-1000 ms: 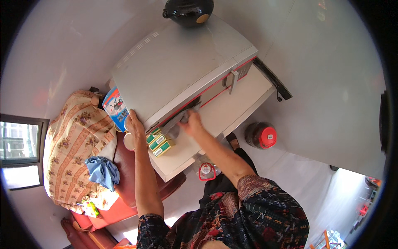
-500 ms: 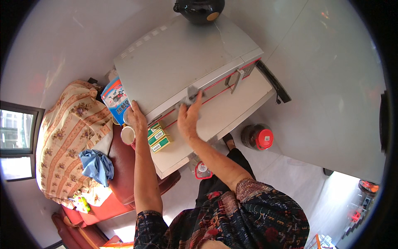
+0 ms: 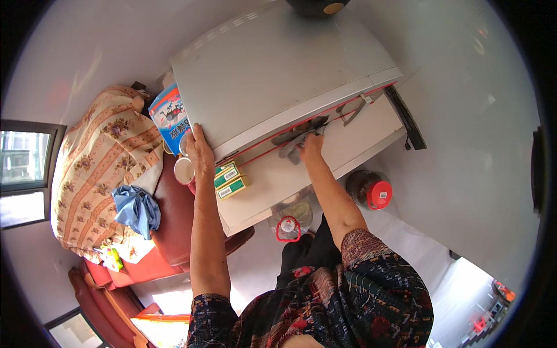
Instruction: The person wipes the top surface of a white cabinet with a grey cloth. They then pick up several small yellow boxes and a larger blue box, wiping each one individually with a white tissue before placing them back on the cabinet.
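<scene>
Two bare hands work at a silver-grey microwave point(image 3: 272, 75) that stands on a white surface point(image 3: 270, 188). From where I stand, the right grip point(image 3: 312, 148) is pinching a grey cloth point(image 3: 292, 152), which bunches out under the fingers to their left, against the microwave's front. Just right of that grip juts the door handle point(image 3: 354, 110). Over to the left, the other hand, the left grip point(image 3: 201, 155), lies spread against the front left corner, touching it. Close below this left grip sit green-and-yellow boxes point(image 3: 233, 188), and just to its left are a pale cup point(image 3: 184, 170) and a blue packet point(image 3: 172, 127). Farther left of it, a crumpled blue cloth point(image 3: 136, 210) rests on the sofa. Below and right of the right grip, a red-lidded jar point(image 3: 370, 190) stands on the floor.
</scene>
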